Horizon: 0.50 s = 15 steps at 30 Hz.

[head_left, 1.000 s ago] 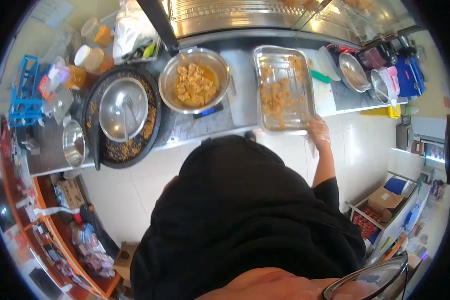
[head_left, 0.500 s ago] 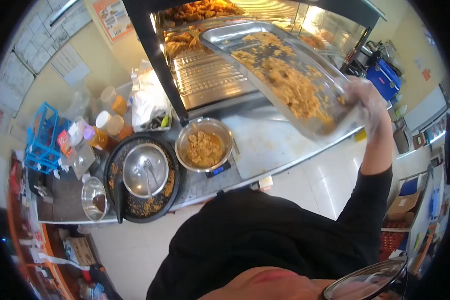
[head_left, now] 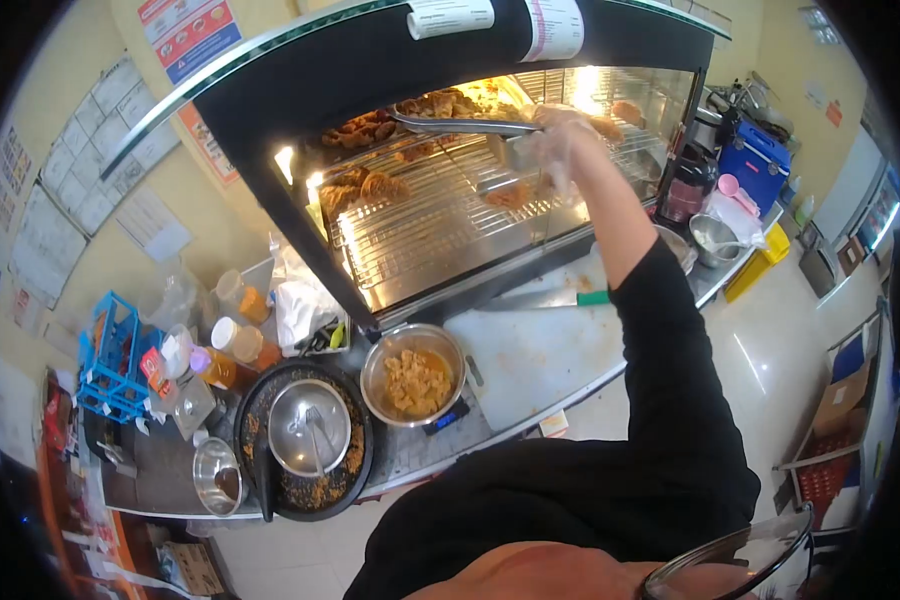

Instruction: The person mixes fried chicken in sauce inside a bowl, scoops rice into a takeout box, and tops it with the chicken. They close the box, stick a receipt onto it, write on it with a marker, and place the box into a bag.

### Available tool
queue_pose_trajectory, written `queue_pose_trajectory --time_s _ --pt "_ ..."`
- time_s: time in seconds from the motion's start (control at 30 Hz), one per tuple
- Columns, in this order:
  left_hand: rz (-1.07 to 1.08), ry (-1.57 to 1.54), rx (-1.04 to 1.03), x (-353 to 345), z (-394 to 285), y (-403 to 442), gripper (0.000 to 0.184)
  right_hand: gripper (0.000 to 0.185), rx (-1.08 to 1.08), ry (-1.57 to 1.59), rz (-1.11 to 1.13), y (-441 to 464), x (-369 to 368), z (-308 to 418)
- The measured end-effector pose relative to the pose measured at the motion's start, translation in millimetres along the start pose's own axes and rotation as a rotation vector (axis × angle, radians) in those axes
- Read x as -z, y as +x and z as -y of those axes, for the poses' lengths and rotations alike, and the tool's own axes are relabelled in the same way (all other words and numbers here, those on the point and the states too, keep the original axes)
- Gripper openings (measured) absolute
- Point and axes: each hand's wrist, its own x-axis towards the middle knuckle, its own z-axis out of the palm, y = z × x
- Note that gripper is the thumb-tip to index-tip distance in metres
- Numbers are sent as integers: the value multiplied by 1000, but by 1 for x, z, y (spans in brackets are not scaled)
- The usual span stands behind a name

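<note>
A: Where was the metal tray [head_left: 460,126]?

B: Up at the lit opening of the warming cabinet [head_left: 300,75], above the level of the lower wire rack [head_left: 420,240].

A: Which way did it point?

B: Its free end pointed left in view, away from the right hand [head_left: 567,143]. The edge I could see ran crosswise, dropping slightly toward that hand. It showed almost edge-on, so I couldn't tell whether that was the long axis.

A: And the grip?

B: The gloved fingers were bent round the tray's right end, pinching it. Blur hid where the thumb sat.

A: The left hand?

B: Out of view; I couldn't tell its state.

A: What lay below?

B: A green-handled knife [head_left: 592,298] rested across the far part of a white cutting board [head_left: 540,350]. Left of that stood a steel bowl [head_left: 377,375] of chunky food [head_left: 415,383], a lit scale [head_left: 448,418] showing at its near side.
</note>
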Motion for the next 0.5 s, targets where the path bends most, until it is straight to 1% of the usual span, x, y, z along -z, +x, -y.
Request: queue_pose_trajectory --time_s 0.03,0.1,0.2,0.23,0.3,0.33,0.4,0.47,0.5 --pt "-4 -1 -1 -5 -7 3 32 16 24 275 34 1 -7 -6" --pt "-15 0 1 -16 -20 9 32 15 -29 221 1 3 -10 -2" --pt "-32 0 17 -38 -38 19 33 17 11 -497 -228 -18 -32 30" --pt "-40 1 25 -46 -42 22 33 19 -26 -422 -248 -11 -29 28" --pt "-56 1 35 -61 -51 28 33 23 -203 260 -276 -8 -29 27" --pt "-67 2 45 -68 -54 28 33 23 -39 -227 -280 -23 -27 32" --pt "-89 -4 59 -83 -59 30 33 28 313 -643 -218 -42 -18 15" --pt "-106 -11 83 -98 -60 31 33 32 714 -756 -225 -42 -10 -2" --pt "-118 -15 96 -104 -60 28 33 33 935 -933 -282 -46 -14 4"
